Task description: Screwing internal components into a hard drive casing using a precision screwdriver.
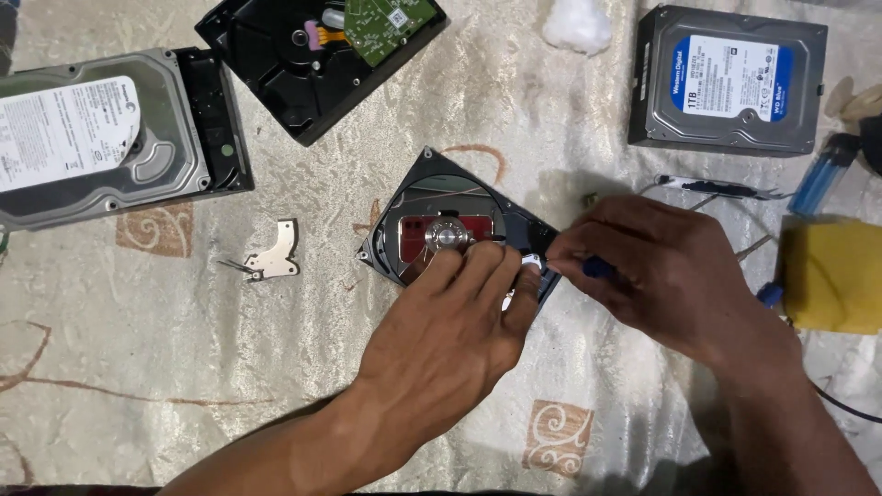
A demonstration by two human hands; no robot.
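Hands meet over the opened black hard drive with its mirror-bright round platter [432, 230], which lies at the middle of the pale patterned cloth [276, 367]. We rest our left hand [455, 317] on the drive, fingers laid flat and loose across its lower edge, gripping nothing. Our right hand [643, 266] is closed around a blue-handled screwdriver [595, 267], its tip hidden at the drive's right corner. A small silver metal bracket [276, 254] lies apart to the left. Farther off sit a closed silver hard drive with a white label [101, 138], an upturned black drive showing a green circuit board [322, 55] and a grey drive with a blue label [730, 81].
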